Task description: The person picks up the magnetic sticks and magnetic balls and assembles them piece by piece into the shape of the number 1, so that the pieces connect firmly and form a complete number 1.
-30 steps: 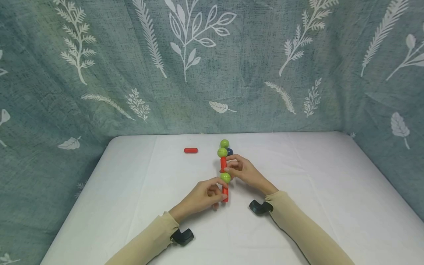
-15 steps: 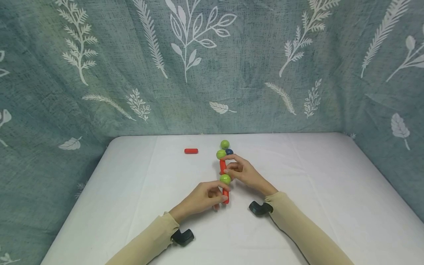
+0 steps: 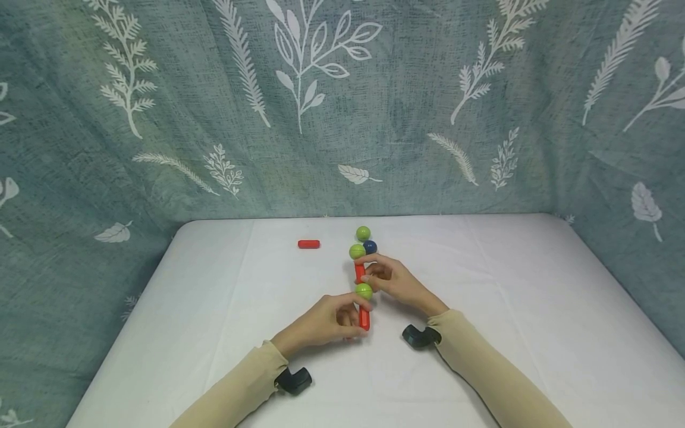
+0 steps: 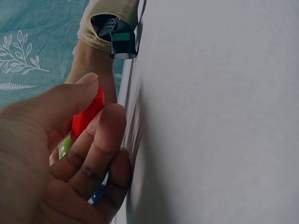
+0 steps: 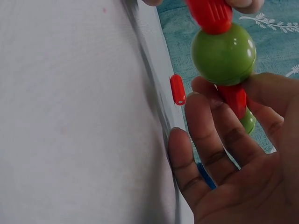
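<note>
Two hands grasp one assembly: left hand pinching the near red rod, right hand the far red rod; middle green ball between, end green ball beyond. Step, judged from here: joining. Next move likely calls for steady alignment. Farther along the table: blue ball, loose green ball, loose red rod.

1. Tabletop: covered in white cloth; faint fold lines; far corners rounded.
2. Backdrop cloth: grey-green, hangs behind the tabletop and shows along both sides; printed in white with leafy sprigs, fern-like fronds, single leaves. Slight wrinkling.
3. Loose red bar: lies near the far edge, roughly parallel to it, well apart from the balls.
4. Far green ball: right of the bar, near the far edge.
5. Dark blue ball: just nearer than item 4, slightly right; contact unclear.
</note>
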A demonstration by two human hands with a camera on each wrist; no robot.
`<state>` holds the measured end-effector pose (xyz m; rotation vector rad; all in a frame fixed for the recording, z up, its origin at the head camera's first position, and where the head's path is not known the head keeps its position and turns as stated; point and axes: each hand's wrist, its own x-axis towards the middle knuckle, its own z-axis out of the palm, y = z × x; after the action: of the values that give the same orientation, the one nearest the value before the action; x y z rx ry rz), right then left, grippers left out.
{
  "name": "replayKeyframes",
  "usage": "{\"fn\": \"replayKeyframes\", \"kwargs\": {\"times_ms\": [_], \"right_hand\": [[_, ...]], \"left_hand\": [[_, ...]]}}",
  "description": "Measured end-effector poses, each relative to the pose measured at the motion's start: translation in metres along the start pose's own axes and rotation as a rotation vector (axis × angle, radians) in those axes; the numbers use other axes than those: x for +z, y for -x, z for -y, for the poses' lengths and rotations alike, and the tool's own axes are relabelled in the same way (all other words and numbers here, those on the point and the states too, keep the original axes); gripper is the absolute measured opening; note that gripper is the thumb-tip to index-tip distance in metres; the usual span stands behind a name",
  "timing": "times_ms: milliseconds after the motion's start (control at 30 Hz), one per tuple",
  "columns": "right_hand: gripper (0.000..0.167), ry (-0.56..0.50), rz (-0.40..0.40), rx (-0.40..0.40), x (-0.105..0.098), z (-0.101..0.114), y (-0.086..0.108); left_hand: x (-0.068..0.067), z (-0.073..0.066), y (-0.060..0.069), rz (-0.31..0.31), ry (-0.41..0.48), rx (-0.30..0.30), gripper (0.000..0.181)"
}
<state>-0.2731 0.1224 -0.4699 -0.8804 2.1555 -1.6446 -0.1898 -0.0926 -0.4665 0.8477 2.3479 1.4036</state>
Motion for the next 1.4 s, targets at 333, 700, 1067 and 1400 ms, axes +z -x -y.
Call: {"fn": "replayKeyframes", "kwargs": {"times_ms": [333,700,1067,1400], "right_hand": [[0.034,0.051,0.033,0.002,0.0002,0.0003,0.0000],[0.032,0.094,0.072,0.025,0.0008,0.0000,-0.0001],[0.029,0.131,0.103,0.048,0.0026,0.0012,-0.0006],[0.028,0.221,0.106,0.072,0.0035,0.0035,-0.0009]], "left_hand": [[-0.0008,0.0001,-0.0001,0.029,-0.058,0.052,0.036],[-0.0002,-0.0002,0.0004,0.051,-0.101,0.032,0.033],[0.0003,-0.0004,0.0012,0.060,-0.108,0.028,0.033],[0.0017,-0.0021,0.0017,0.054,-0.116,0.029,0.032]]}}
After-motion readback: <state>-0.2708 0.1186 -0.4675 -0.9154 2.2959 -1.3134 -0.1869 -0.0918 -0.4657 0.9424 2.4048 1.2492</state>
